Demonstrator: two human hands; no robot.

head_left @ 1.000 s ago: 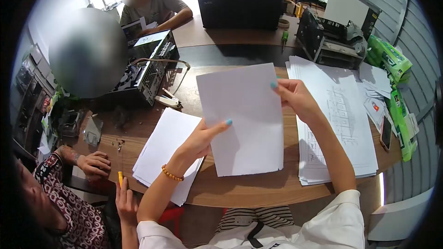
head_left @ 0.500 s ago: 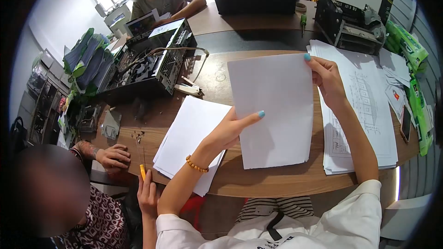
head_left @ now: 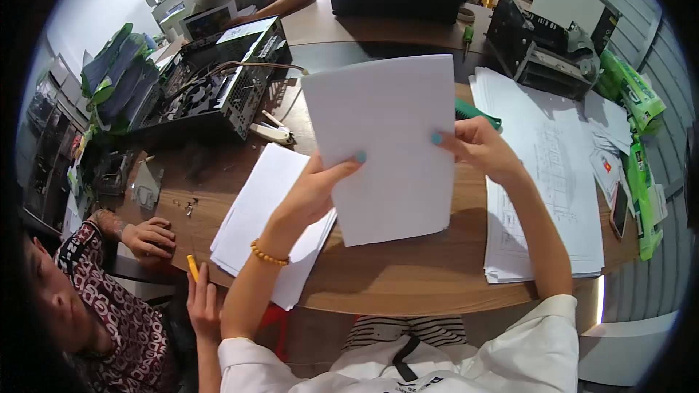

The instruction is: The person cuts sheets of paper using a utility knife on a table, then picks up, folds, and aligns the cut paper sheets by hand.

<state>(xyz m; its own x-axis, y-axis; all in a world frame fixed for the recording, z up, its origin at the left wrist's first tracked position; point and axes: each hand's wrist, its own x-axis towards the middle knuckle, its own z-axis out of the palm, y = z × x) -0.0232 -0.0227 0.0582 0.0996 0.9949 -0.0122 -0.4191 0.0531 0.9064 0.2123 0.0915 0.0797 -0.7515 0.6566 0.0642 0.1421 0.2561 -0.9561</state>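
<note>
A white stack of paper sheets (head_left: pixel 389 204), its faces blank, is held upright above the table between my two hands. My left hand (head_left: pixel 306 185) grips its lower left edge, thumb across the front and fingers behind. On the opposite edge my right hand (head_left: pixel 484 149) pinches it the same way. A green ridged object (head_left: pixel 477 113) shows just above my right hand, partly hidden by the sheets, and I cannot make out its kind. Beneath my left forearm lies a pile of white paper (head_left: pixel 251 204). To the right rests a stack of printed drawings (head_left: pixel 542 225).
An opened computer case (head_left: pixel 233 94) stands at the left, beside a white-handled tool (head_left: pixel 271 132). A dark machine part (head_left: pixel 546 51) and a green screwdriver (head_left: pixel 467 40) sit at the back. A person at left holds a yellow-handled tool (head_left: pixel 193 268); another sits across. A phone (head_left: pixel 619 209) lies right.
The held sheets have shifted left and up in view. My right hand has moved from the top corner down to the middle of the right edge. A green object now shows behind them.
</note>
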